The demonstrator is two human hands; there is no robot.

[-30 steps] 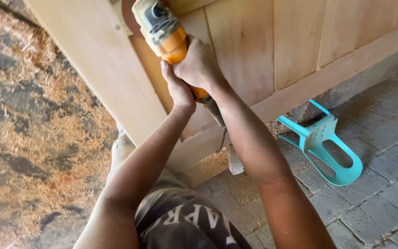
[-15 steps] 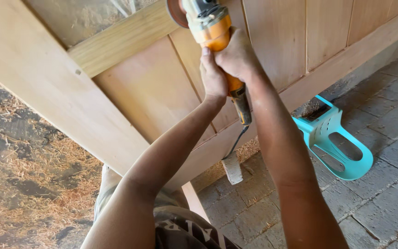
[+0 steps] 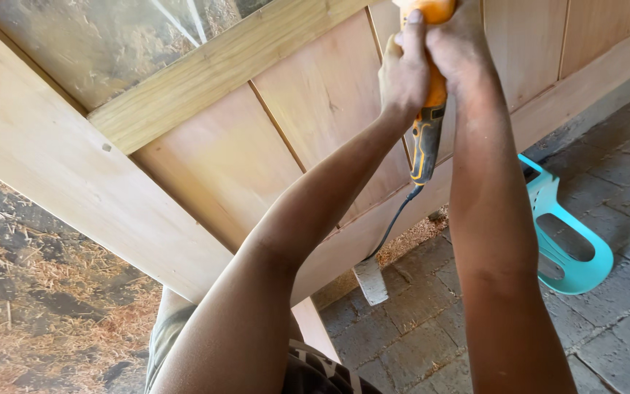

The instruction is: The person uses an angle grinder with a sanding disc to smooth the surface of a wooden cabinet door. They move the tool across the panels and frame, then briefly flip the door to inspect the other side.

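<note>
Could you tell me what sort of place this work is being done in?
Probably an outdoor woodworking spot: a bare wooden door lies raised above a stone-paved floor, wood shavings cover the ground, and both hands grip a corded power tool.

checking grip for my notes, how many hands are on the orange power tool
2. The left hand wraps the orange power tool from the left side, and the right hand grips it from the right, slightly higher. The tool's head is cut off by the frame's top edge.

Both hands (image 3: 432, 62) grip a power tool (image 3: 427, 138) against the wooden door (image 3: 205, 168); a stool (image 3: 570, 233) lies right.
</note>
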